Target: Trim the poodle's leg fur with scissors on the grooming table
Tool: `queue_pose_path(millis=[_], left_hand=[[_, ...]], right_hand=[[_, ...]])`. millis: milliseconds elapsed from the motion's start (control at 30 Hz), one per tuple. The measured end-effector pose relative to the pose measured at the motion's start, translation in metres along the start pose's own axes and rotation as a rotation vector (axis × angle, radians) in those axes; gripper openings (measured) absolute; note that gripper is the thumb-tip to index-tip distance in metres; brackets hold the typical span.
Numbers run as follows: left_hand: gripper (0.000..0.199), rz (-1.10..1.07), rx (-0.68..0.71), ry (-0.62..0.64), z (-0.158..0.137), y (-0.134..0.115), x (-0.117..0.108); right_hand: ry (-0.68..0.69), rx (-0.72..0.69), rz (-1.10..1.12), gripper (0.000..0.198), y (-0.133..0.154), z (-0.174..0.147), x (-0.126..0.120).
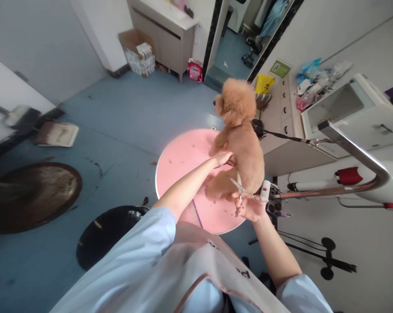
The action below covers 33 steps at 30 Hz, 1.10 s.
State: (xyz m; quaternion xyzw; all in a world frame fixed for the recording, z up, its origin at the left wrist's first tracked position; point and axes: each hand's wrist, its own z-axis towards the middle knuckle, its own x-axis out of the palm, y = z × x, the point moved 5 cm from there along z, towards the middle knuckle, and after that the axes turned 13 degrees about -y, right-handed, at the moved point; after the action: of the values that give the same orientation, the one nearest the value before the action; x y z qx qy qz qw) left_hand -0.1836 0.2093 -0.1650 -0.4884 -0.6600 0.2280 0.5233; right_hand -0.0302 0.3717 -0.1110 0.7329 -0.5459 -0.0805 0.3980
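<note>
A curly apricot dog [253, 152] sits on a round pink grooming table [172, 169], its head turned left. My left hand [224, 160] rests against the dog's side, fingers stretched out and their tips partly hidden by the fur. In my right hand [252, 208] is a pair of scissors [238, 186], fingers in the handles. The slightly parted blades point up beside the dog's hindquarters. From the dog's neck a black strap [283, 135] runs to a metal arm [356, 148]. Small tufts of cut hair lie on the pink top.
Close to my right hand, a white clipper-like device [265, 191] and several tools hang by the metal post. A black round stool [109, 234] stands at left. Drawers and a white cabinet [353, 113] line the right wall; a cardboard box [137, 50] sits at the back.
</note>
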Motion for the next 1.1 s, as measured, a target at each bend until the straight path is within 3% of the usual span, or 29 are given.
queue_pose_path(millis=[433,633,933,1100], left_hand=[[0.044,-0.023,0.007,-0.099,0.014,0.012,-0.012],[0.044,-0.036,0.013,-0.095,0.012,0.011,-0.012],[0.046,-0.035,-0.003,-0.071,0.009,0.01,-0.011],[0.046,-0.043,0.0,-0.063,0.008,0.011,-0.009]], right_hand=[[0.156,-0.013,0.06,0.042,-0.009,0.005,0.012],[0.113,0.023,0.089,0.05,-0.014,0.011,0.011],[0.058,0.048,0.039,0.042,-0.024,0.018,0.011],[0.113,0.045,0.068,0.045,-0.03,0.021,0.013]])
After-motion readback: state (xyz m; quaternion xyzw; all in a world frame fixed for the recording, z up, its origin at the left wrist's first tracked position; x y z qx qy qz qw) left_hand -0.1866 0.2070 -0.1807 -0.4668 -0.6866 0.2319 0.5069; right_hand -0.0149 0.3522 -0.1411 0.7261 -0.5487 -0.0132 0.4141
